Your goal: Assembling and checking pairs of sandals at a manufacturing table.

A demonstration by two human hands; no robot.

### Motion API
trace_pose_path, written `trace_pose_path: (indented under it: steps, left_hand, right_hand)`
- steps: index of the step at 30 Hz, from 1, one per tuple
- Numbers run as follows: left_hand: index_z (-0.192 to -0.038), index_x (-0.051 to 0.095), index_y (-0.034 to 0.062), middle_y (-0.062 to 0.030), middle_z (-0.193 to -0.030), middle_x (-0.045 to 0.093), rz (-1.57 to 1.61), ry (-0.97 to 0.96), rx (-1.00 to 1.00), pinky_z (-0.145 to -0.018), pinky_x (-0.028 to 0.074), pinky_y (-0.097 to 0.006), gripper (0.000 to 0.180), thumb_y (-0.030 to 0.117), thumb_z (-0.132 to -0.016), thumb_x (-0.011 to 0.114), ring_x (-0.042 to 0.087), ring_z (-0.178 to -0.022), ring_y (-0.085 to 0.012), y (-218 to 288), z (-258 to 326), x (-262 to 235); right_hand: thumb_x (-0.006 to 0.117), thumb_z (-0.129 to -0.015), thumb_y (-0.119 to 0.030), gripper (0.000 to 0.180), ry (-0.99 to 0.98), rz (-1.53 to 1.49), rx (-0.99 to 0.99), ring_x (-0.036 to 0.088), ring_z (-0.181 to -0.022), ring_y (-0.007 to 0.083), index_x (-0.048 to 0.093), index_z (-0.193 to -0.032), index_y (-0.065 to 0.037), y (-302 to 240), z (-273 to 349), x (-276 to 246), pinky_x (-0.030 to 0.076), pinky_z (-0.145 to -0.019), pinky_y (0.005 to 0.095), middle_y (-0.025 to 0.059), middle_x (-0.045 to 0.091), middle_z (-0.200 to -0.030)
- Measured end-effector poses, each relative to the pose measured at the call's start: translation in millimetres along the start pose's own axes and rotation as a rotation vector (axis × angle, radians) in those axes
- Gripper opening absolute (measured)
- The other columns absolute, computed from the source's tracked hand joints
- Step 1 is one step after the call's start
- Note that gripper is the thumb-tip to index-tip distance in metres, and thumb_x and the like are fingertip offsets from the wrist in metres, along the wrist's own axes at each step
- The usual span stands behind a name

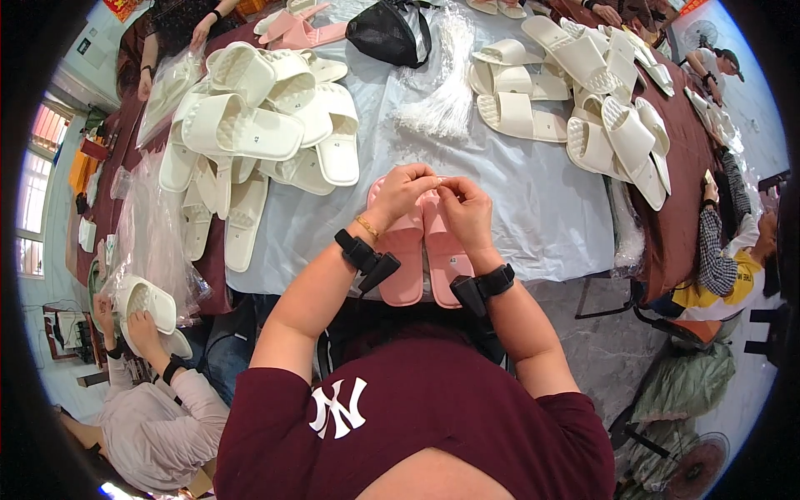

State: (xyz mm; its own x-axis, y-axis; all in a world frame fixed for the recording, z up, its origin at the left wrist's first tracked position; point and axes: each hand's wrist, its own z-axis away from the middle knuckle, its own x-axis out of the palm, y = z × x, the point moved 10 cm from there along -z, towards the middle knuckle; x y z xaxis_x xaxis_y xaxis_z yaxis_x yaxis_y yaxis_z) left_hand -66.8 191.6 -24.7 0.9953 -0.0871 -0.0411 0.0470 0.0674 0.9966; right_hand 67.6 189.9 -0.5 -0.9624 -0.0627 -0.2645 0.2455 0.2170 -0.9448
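Observation:
A pair of pink slippers (402,261) lies side by side near the table's front edge, toes away from me. My left hand (405,193) is over the strap of the left slipper, its thumb and fingers pinched together. Close beside it, my right hand (465,215) is pinched over the right slipper's strap. The fingertips nearly meet between the two straps. Anything thin between them is too small to make out. Beyond my hands lies a bundle of thin white plastic strands (450,92).
White slippers are heaped at the left (250,125) and right (600,92) of the grey-covered table (533,217). A black mesh bag (383,33) and more pink slippers (302,32) lie at the back. Clear plastic bags (154,225) hang at left. Co-workers sit around; one person's hand (146,333) touches a white slipper.

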Motion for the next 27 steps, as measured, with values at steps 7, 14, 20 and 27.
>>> trace_pose_path:
  steps: [7, 14, 20, 27]
  left_hand:
    - [-0.079, 0.063, 0.0025, 0.0012, -0.073, 0.058, -0.04, -0.029, 0.017, -0.064, 0.038, -0.02, 0.016, 0.017, -0.084, 0.058, 0.048, -0.069, -0.0058, -2, -3, 3]
    - [-0.08, 0.064, 0.0036, 0.001, -0.073, 0.057, 0.182, -0.002, -0.031, -0.064, 0.038, -0.02, 0.014, 0.016, -0.084, 0.057, 0.049, -0.069, -0.0055, -20, -5, -3]
    - [-0.078, 0.063, 0.0027, 0.0026, -0.073, 0.056, 0.072, -0.031, -0.02, -0.064, 0.037, -0.02, 0.016, 0.017, -0.083, 0.058, 0.047, -0.069, -0.0057, -4, -2, 4]
    - [-0.078, 0.062, 0.0021, 0.0023, -0.073, 0.055, -0.011, -0.059, -0.029, -0.065, 0.037, -0.021, 0.017, 0.019, -0.083, 0.059, 0.047, -0.071, -0.0061, -6, -6, 6]
  right_hand:
    - [0.065, -0.081, -0.009, 0.011, 0.012, -0.031, -0.012, 0.061, -0.062, 0.0141, 0.067, -0.087, 0.0, 3, -1, -1, 0.049, -0.059, 0.0267, 0.0097, 0.067, -0.075]
    - [0.064, -0.081, -0.008, 0.01, -0.007, -0.02, 0.058, 0.061, -0.062, 0.0134, 0.066, -0.087, 0.0, 2, 1, 0, 0.049, -0.059, 0.0268, 0.0091, 0.067, -0.074]
    - [0.064, -0.081, -0.008, 0.011, 0.009, -0.023, 0.019, 0.062, -0.063, 0.014, 0.067, -0.088, 0.0, 3, 1, -2, 0.049, -0.06, 0.0272, 0.0098, 0.067, -0.076]
    - [0.064, -0.08, -0.007, 0.012, -0.014, -0.06, 0.066, 0.062, -0.065, 0.0143, 0.067, -0.089, 0.0, 8, 0, -1, 0.049, -0.06, 0.027, 0.0106, 0.068, -0.078]
